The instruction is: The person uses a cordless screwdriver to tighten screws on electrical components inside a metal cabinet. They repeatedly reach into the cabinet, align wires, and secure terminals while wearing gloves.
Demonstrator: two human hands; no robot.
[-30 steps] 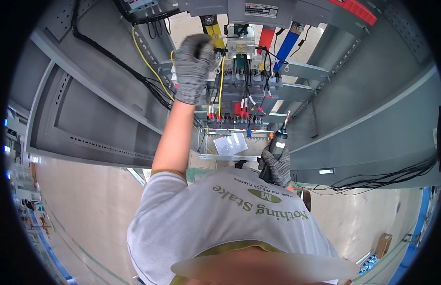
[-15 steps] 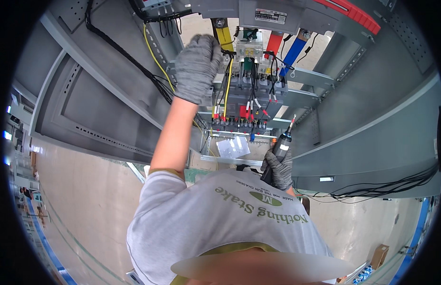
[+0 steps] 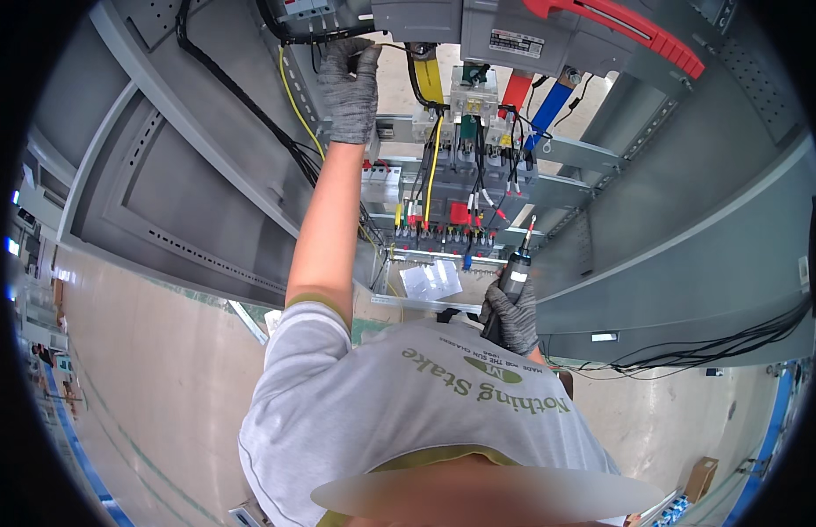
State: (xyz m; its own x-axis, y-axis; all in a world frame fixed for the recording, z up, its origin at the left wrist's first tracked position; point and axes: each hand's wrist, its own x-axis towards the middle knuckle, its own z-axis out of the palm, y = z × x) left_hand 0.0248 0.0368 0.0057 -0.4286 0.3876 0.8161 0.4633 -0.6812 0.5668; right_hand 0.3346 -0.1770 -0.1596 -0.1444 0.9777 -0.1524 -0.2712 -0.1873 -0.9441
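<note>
Two gloved hands here. The left hand [image 3: 351, 83] is way up at 11 o'clock, fingers curled onto a black cable bundle [image 3: 315, 37] at the top of the grey electrical cabinet [image 3: 689, 237]. The right hand [image 3: 511, 316] sits low, around 5 o'clock from centre, clenched around one power screwdriver [image 3: 516, 268] with its tip pointing up at the breaker block [image 3: 460, 189]. I count one yellow wire [image 3: 432, 167], one red busbar [image 3: 516, 90], one blue one [image 3: 548, 104] and one red handle [image 3: 627, 31] at 1 o'clock. One grey door panel [image 3: 162, 202] at 9 o'clock. Pale workshop floor [image 3: 162, 395] below.
</note>
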